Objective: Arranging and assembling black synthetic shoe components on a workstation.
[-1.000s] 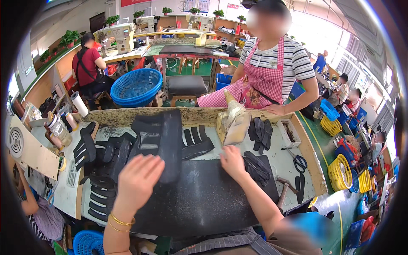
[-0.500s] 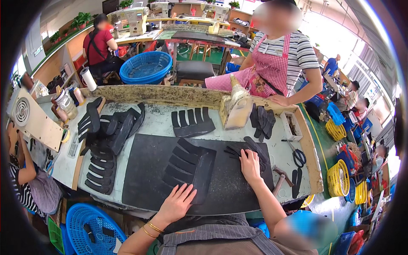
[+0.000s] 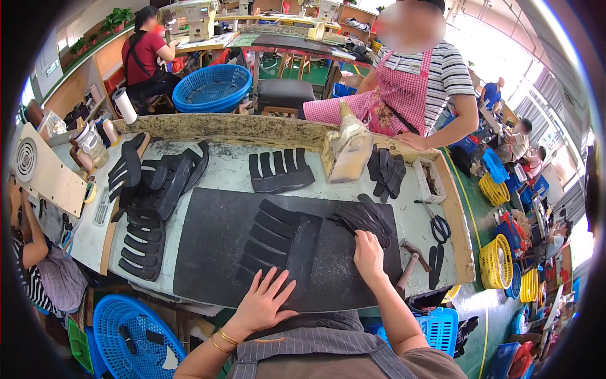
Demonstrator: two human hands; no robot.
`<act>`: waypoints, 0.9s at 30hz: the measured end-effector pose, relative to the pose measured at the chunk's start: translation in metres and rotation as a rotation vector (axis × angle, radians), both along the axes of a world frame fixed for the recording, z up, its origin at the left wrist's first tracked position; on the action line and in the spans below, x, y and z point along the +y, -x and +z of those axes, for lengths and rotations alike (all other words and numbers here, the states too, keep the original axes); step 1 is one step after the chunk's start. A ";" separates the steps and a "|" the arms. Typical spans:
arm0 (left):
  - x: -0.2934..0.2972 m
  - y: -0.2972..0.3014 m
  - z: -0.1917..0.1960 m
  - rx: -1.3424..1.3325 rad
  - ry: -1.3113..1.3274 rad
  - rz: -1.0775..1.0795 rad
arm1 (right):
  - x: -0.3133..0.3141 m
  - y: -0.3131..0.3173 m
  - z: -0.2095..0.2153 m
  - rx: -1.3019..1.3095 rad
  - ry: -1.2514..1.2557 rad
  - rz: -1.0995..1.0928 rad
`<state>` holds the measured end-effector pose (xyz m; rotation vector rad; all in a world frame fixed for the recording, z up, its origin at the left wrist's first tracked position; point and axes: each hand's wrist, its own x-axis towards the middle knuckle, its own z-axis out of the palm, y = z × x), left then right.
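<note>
A black comb-shaped piece [image 3: 278, 237], a solid band with several parallel strips off its side, lies flat on a dark work mat [image 3: 208, 252]. My left hand [image 3: 265, 302] is open beside its near edge, fingers spread, fingertips close to the lowest strip. On the mat's right part lies a bunch of narrow black strips [image 3: 366, 216]. At the near end of that bunch, my right hand [image 3: 369, 256] has its fingers closed together on a black strip. The fingertips partly hide what they pinch.
Similar black pieces [image 3: 142, 243] lie in piles at left, with another [image 3: 281, 170] beyond the mat. A glue container [image 3: 347, 151], scissors [image 3: 437, 226], a hammer [image 3: 413, 262] and a white box [image 3: 429, 180] sit at right. A person in a pink checked apron [image 3: 404, 95] stands across the table.
My left hand has drawn slightly back toward me, its fingers spread wider. My right hand has moved nearer me on the strip bunch, which looks more fanned out. The view has shifted a little.
</note>
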<state>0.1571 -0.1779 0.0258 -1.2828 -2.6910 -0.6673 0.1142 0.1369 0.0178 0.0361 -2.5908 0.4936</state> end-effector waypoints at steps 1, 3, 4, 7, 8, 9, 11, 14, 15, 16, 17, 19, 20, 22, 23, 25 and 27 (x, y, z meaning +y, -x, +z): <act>-0.003 -0.003 -0.001 -0.011 -0.003 0.007 | -0.004 -0.002 0.006 0.000 0.058 0.017; -0.013 -0.009 -0.003 0.009 -0.034 0.040 | -0.011 -0.005 0.015 -0.044 0.129 0.042; -0.017 -0.007 -0.004 0.013 -0.044 0.064 | -0.015 -0.004 0.017 -0.078 0.204 0.060; -0.031 -0.002 -0.005 0.054 -0.079 0.144 | -0.031 0.003 0.026 -0.162 0.680 0.116; -0.034 0.000 -0.004 0.054 -0.086 0.175 | -0.045 0.005 0.040 -0.185 0.784 0.110; -0.038 0.001 -0.003 0.059 -0.090 0.215 | -0.054 0.008 0.047 -0.261 0.890 0.129; -0.042 0.004 -0.003 0.055 -0.075 0.268 | -0.082 0.015 0.061 -0.360 1.002 0.192; -0.048 0.005 -0.009 0.033 -0.030 0.310 | -0.121 0.026 0.056 -0.631 1.039 0.289; -0.050 0.004 -0.012 0.019 -0.013 0.319 | -0.134 0.026 0.047 -0.673 1.032 0.350; -0.051 0.003 -0.015 0.013 -0.011 0.319 | -0.145 0.023 0.039 -0.741 1.057 0.367; -0.053 0.003 -0.017 0.010 -0.012 0.318 | -0.152 0.022 0.027 -0.765 0.985 0.404; -0.056 0.002 -0.019 0.013 0.001 0.314 | -0.160 0.014 0.021 -0.898 0.819 0.407; -0.057 0.001 -0.020 0.016 -0.033 0.316 | -0.161 0.009 0.018 -0.860 0.760 0.411; -0.061 0.001 -0.023 0.010 -0.064 0.320 | -0.159 0.001 0.014 -0.859 0.732 0.409; -0.063 0.001 -0.024 0.049 -0.080 0.309 | -0.158 -0.002 0.014 -0.847 0.700 0.408; -0.066 0.001 -0.027 0.084 -0.096 0.295 | -0.157 -0.005 0.013 -0.875 0.669 0.388; -0.067 0.000 -0.030 0.116 -0.129 0.313 | -0.157 -0.008 0.008 -0.763 0.589 0.470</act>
